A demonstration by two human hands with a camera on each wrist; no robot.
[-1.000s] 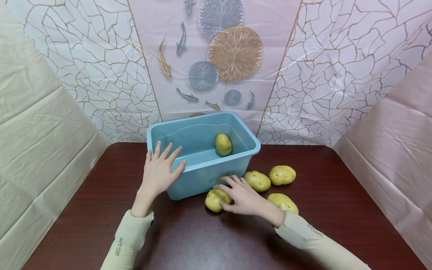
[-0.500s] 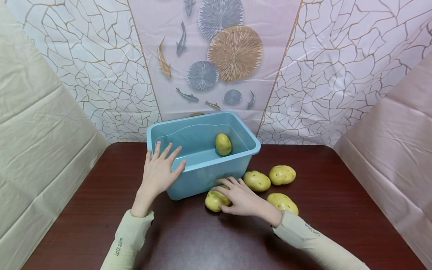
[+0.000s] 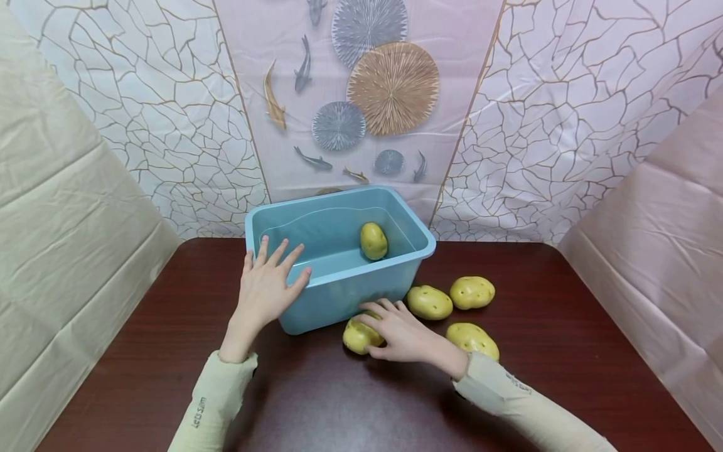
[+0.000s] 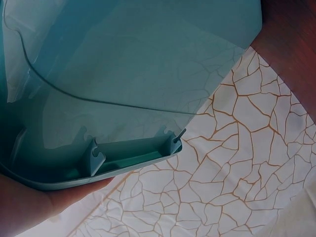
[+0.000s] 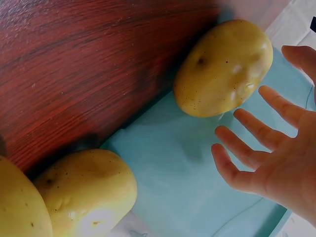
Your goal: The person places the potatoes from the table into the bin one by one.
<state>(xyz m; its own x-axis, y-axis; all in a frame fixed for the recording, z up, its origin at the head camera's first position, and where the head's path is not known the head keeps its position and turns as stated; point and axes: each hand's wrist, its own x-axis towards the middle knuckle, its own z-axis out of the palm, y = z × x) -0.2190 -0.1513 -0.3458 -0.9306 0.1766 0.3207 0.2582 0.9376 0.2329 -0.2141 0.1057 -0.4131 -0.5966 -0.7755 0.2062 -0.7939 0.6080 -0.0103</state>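
A light blue plastic tub (image 3: 339, 285) stands on the dark wooden table (image 3: 141, 351) with one potato (image 3: 374, 241) inside. My left hand (image 3: 268, 284) lies flat with straight fingers on the tub's near left rim; the left wrist view shows the palm (image 4: 44, 207) under the tub rim (image 4: 128, 165). My right hand (image 3: 398, 329) reaches over a potato (image 3: 357, 336) lying against the tub's front wall. In the right wrist view its fingers (image 5: 247, 155) are spread and nearly straight beside that potato (image 5: 224, 66), not wrapped round it.
Three more potatoes lie on the table right of the tub: one (image 3: 429, 302) by its corner, one (image 3: 472, 292) further right, one (image 3: 472, 340) next to my right forearm. Patterned sheets hang behind and at both sides.
My right hand has slid a little left and forward, covering more of the potato by the tub. The left hand and the tub have not moved.
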